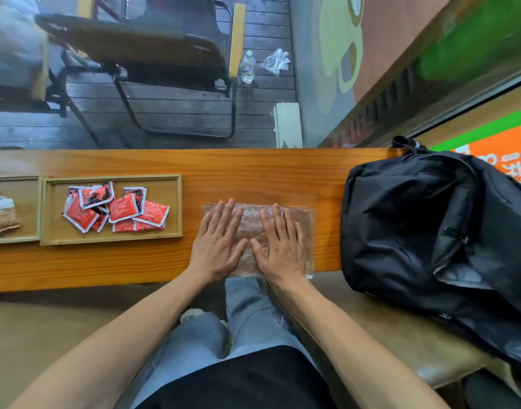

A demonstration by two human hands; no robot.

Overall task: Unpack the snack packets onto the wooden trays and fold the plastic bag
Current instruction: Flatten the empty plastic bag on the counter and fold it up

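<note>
Head view: The plastic bag (282, 219) lies flat on the wooden counter (253, 172), its near edge overhanging the counter's front edge at 6 o'clock. The left hand (216, 246) and right hand (279, 246) press flat on the bag, fingers straight and spread, gripping nothing. At 9 o'clock of the bag, a wooden tray (111, 239) holds the red snack packets (117, 211); bare counter separates tray edge and bag. A second tray (17, 240) adjoins the first at 9 o'clock. A black backpack (430, 231) sits at 3 o'clock, just beside the bag's right edge.
</note>
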